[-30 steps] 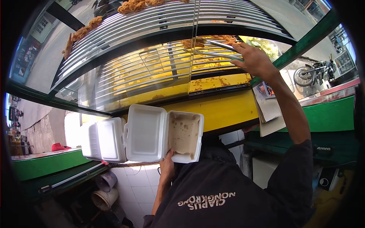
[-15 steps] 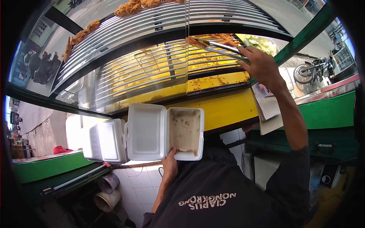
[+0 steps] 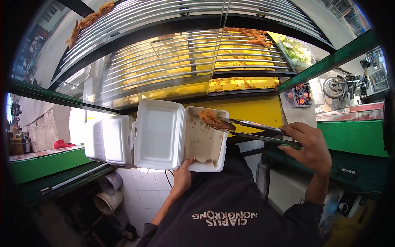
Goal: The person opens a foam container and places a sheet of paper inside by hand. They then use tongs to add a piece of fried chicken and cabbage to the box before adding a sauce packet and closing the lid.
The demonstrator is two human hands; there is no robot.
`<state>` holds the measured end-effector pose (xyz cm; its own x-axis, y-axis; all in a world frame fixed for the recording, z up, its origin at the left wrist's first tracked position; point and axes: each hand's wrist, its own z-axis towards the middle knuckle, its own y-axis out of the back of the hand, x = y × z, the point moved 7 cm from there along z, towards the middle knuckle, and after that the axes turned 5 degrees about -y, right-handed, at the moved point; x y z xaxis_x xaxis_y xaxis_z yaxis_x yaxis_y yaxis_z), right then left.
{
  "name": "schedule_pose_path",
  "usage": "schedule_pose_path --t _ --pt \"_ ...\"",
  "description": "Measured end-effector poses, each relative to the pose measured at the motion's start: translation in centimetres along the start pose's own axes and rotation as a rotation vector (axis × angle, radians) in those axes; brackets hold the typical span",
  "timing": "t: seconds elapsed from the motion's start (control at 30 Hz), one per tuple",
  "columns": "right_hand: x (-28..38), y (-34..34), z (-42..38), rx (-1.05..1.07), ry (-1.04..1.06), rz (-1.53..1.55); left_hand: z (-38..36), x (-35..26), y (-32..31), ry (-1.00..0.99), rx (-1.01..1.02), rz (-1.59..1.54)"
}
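Observation:
An open white foam takeaway box (image 3: 159, 133) has its lid folded out to the left. Brown paper (image 3: 198, 144) with grease spots lines its right half. My left hand (image 3: 182, 180) grips the near edge of the box, thumb over the rim by the paper. My right hand (image 3: 308, 147) is closed round the handles of metal tongs (image 3: 258, 125). Between the tong tips is a piece of fried chicken (image 3: 210, 117), over the far end of the lined half.
Closed foam boxes (image 3: 117, 140) stand to the left. Ahead is a glass case with metal racks (image 3: 135, 72); more fried chicken (image 3: 258, 38) lies on them. To the right are a tub of lettuce (image 3: 297, 52) and a tub of red-and-black packets (image 3: 303, 94). A green post (image 3: 329, 61) slants nearby.
My right hand has drawn the tongs back from the rack, bringing a piece of fried chicken over the box. My left hand keeps its grip on the box.

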<state>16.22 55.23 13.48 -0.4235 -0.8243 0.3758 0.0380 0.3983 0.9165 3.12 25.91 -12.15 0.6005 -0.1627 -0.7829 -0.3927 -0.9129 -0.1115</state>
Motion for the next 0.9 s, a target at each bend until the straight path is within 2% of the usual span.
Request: schedule_pose_path --t 0.03,0.17,0.23,0.33,0.53,0.7,0.77,0.83,0.9 --pt "0.6 -1.9 0.2 0.024 0.062 -0.08 -0.1 0.0 0.0 -0.011 0.005 0.04" --pt "1.2 -5.6 0.7 -0.049 0.064 -0.266 -1.0 -0.9 -1.1 0.026 0.004 -0.058" --pt "1.5 -6.5 0.8 -0.06 0.091 -0.378 -1.8 -2.0 -1.7 0.16 -0.084 -0.127" --pt "1.3 -6.3 1.0 -0.038 0.058 -0.298 -1.7 -1.8 -2.1 0.195 -0.106 -0.265" --pt "-0.1 -4.8 0.5 -0.057 0.056 -0.156 -0.5 -0.2 -1.5 0.108 -0.121 -0.255" --pt "-2.2 -4.8 0.2 -0.094 0.074 0.012 -0.4 -0.3 -0.3 0.173 -0.161 -0.258" --pt "-3.1 -4.5 0.5 -0.185 0.08 0.172 -0.3 0.4 0.2 0.219 -0.171 -0.265" --pt "-3.4 -4.8 1.1 -0.203 0.107 0.205 -0.1 0.3 0.6 0.185 -0.191 -0.299" --pt "-3.5 -4.6 1.9 -0.378 0.168 0.307 -0.2 -0.1 0.2 0.146 -0.211 -0.344"
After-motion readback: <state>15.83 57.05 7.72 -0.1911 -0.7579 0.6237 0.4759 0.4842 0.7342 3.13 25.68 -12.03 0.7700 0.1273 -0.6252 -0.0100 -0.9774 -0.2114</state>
